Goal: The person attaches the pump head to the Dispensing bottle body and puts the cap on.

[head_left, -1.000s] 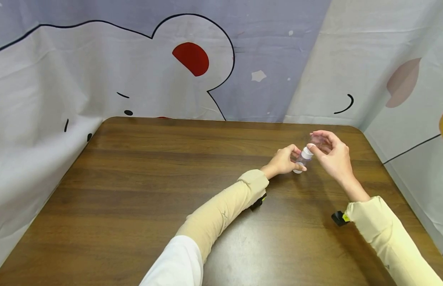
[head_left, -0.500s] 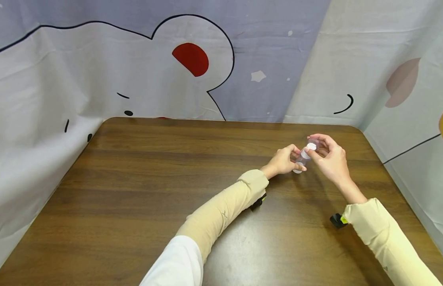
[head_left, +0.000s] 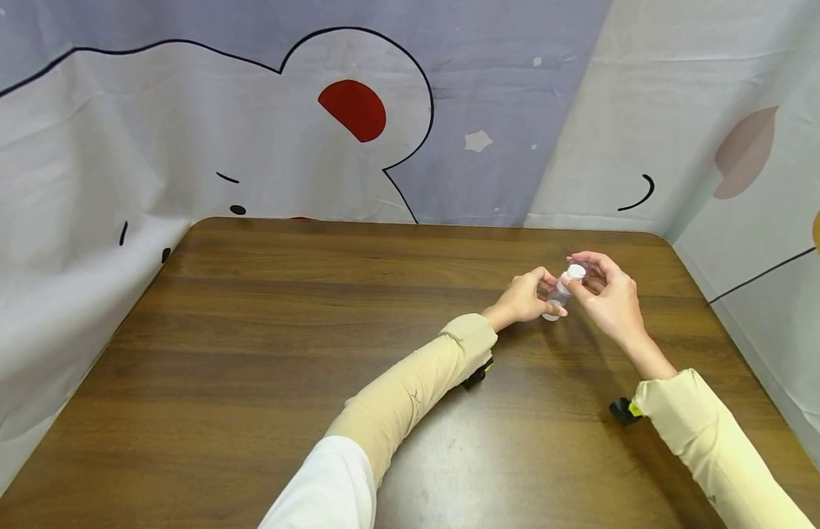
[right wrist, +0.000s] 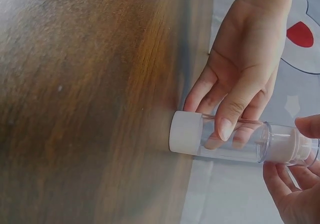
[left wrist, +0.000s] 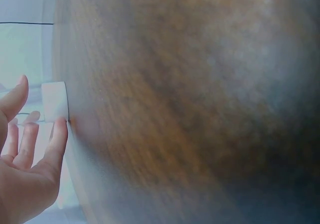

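A small clear pump bottle (head_left: 558,297) with a white base (right wrist: 185,133) stands near the table's far right, leaning slightly right in the head view. My left hand (head_left: 522,297) holds its transparent body low down, thumb on the near side. With thumb and fingers, my right hand (head_left: 611,300) grips a clear cap (right wrist: 280,130) at the top, which lies around the white pump head (right wrist: 284,148). Whether the cap is fully seated cannot be told. In the left wrist view, part of the left hand (left wrist: 32,169) shows beside the white base (left wrist: 55,100).
The brown wooden table (head_left: 284,353) spreads out to the left and in front. A printed cloth (head_left: 251,132) hangs behind it and along both sides. Small black wrist cameras sit under both beige sleeves (head_left: 423,375).
My right hand has moved slightly down and left, bringing the clear cap lower over the bottle's white top. The left hand and the bottle's base stay where they were.
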